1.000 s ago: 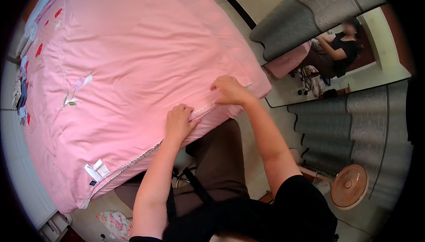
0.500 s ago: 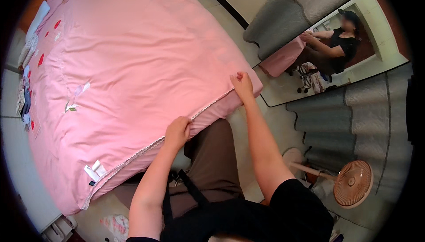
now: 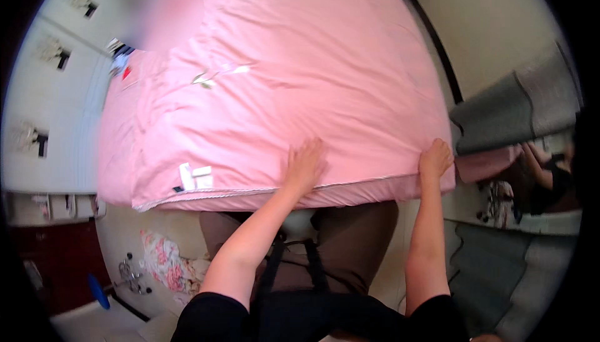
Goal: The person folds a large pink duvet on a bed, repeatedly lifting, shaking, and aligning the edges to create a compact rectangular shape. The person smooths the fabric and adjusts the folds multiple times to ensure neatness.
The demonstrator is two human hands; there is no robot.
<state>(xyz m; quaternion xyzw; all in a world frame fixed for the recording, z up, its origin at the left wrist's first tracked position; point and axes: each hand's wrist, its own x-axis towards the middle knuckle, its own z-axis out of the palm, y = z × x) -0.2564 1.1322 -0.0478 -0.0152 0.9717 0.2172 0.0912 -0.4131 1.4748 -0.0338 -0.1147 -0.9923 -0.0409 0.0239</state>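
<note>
Head view: left hand [image 3: 304, 167] is off the white-trimmed edge [image 3: 244, 191], now flat and spread on the pink cover [image 3: 350, 60], laid out ahead, its near side by the brown-trousered legs [image 3: 359, 239]. Right hand [image 3: 435, 159] is curled, apparently gripping the edge by the near-right corner. Edge is now held right-handed only. Far left: white compartmented holder [image 3: 61, 206]; contents too small to tell.
</note>
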